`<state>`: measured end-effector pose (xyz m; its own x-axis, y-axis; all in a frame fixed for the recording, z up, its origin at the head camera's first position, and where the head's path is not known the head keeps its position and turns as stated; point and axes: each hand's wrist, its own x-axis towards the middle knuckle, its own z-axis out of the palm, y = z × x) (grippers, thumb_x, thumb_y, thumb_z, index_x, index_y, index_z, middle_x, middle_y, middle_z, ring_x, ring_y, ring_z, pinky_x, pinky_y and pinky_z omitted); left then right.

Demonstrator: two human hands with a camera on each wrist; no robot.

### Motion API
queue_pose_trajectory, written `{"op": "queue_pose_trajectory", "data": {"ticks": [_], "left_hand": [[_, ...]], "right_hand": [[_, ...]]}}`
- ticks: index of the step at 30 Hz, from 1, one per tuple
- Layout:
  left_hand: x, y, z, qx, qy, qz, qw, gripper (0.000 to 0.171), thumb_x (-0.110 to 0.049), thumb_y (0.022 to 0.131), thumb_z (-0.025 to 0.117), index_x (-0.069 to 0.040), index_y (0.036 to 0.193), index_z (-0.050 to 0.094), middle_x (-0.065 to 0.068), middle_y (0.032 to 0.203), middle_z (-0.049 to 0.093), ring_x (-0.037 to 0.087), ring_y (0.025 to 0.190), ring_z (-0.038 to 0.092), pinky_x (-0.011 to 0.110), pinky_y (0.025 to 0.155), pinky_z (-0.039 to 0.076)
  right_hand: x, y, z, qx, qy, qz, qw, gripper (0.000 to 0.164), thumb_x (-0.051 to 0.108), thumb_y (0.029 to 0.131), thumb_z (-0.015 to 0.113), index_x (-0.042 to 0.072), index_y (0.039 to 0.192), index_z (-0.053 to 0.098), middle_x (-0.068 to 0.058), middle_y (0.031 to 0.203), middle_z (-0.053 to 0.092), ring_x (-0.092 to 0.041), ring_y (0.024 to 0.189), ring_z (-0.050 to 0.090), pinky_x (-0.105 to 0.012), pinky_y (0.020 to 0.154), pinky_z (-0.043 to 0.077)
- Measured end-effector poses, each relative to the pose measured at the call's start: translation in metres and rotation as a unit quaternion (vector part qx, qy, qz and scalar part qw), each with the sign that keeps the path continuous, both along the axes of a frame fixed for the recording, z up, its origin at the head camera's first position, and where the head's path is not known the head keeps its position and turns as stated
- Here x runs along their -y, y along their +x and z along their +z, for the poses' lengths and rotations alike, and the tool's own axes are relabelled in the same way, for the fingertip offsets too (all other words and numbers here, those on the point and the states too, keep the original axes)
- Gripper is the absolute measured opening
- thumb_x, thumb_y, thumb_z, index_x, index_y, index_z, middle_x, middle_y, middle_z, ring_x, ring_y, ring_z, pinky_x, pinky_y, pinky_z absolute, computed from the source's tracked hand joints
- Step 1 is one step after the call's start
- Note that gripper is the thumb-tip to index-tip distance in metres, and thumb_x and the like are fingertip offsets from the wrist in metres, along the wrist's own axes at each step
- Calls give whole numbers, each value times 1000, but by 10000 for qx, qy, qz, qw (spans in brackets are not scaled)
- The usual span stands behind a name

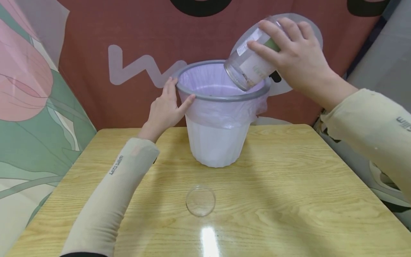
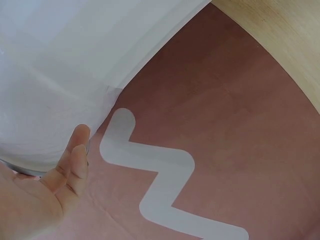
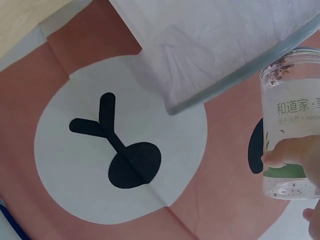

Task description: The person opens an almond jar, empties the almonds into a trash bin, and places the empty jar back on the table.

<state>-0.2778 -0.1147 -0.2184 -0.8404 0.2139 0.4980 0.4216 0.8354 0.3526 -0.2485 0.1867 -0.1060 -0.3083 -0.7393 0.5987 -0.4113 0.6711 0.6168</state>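
Note:
A white trash bin with a grey rim and a pale purple liner stands at the table's far edge. My left hand rests against the rim's left side, thumb and fingers spread apart and nearly straight; its fingers also lie along the bin's outside in the left wrist view. In my right hand I grip a clear jar with a printed label, tilted mouth-down over the bin. Dark dried bits sit inside near the jar's mouth. A clear round lid lies on the table.
The wooden table has a light grain and a bright reflection at its near edge. Directly behind the bin hangs a printed red cloth. Another cloth with a flower print borders the left side.

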Motion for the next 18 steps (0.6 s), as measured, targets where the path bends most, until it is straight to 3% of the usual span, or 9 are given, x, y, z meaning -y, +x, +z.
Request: {"op": "queue_pose_trajectory", "data": {"ticks": [8,18], "left_hand": [[0,-1,0,28,-8,1,10000,84,-64,85,30,-5,142,15,13,147,11,21,40,36,30,39,30],[0,-1,0,33,15,-1,10000,84,-64,85,30,-5,142,14,12,147,11,21,40,35,31,39,30]], "right_hand": [[-7,-1,-6,407,-394,-112,9983,70,-7,70,68,16,130,39,-20,132,31,-40,116,31,-56,83,30],[-11,0,-8,687,-884,-195,9935,73,-3,67,71,13,130,38,-21,134,29,-40,117,28,-56,86,27]]}}
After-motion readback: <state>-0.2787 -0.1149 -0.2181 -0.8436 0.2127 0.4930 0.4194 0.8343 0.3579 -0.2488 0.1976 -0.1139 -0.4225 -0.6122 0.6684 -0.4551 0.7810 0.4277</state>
